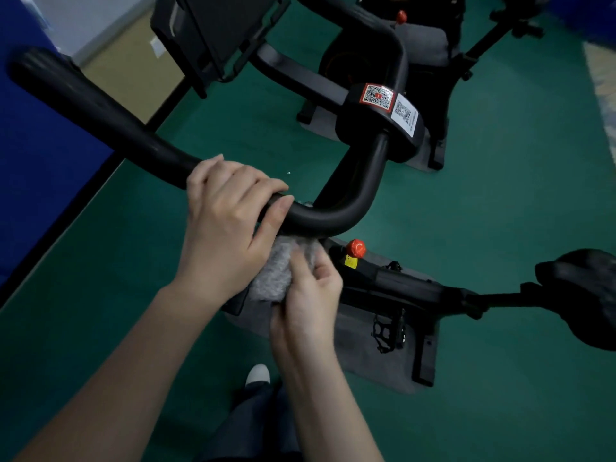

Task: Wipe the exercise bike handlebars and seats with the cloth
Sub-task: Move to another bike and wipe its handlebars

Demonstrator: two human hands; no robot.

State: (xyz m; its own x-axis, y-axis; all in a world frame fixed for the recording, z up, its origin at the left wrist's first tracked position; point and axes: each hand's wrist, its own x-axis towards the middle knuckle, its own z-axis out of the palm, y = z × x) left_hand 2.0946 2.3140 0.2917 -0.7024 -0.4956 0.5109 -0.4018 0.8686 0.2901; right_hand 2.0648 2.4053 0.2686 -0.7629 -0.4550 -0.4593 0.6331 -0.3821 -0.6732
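A black exercise bike handlebar (110,118) runs from the upper left down to a bend at the centre. My left hand (226,221) is wrapped over the bar just before that bend. Beneath the bar, my right hand (310,301) holds a fluffy grey cloth (276,275) pressed up against the underside of the bend. The bike's black seat (586,295) sits at the right edge. A red knob (356,248) pokes up from the frame below the bar.
Green floor (500,211) surrounds the bike. A second exercise bike (416,45) stands behind, at the top. A blue mat (40,155) and a cardboard box (133,75) lie at the left. My foot in a white shoe (258,375) is below.
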